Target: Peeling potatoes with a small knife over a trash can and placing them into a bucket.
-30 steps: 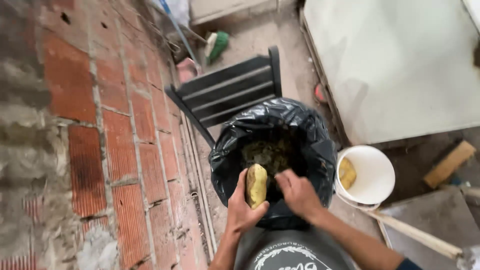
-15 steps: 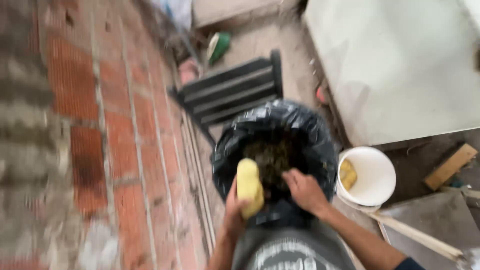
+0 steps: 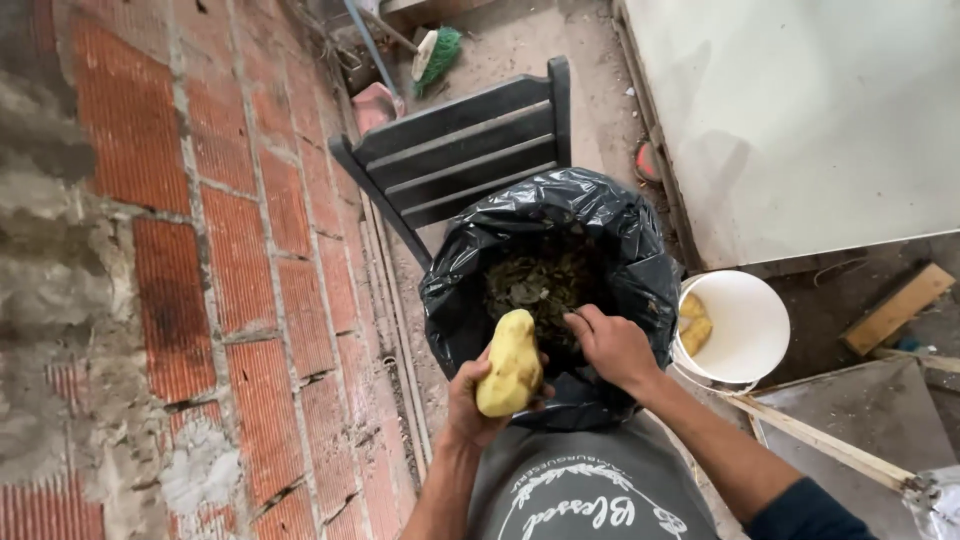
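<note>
Beside a rough red brick wall (image 3: 200, 260) on a dusty concrete floor (image 3: 520, 50), the left hand (image 3: 475, 400) clasps a peeled yellow potato (image 3: 510, 365) over a black-lined bin (image 3: 550, 270) of dark peelings, the right hand (image 3: 610, 345) loosely curled there, near a white bucket (image 3: 745, 325) holding potatoes.

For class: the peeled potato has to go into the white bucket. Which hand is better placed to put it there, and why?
Left, probably. The left hand already grips the peeled potato, so no handover is needed. The right hand is nearer the white bucket but hovers over the black bag, and whether it holds anything cannot be told.
</note>
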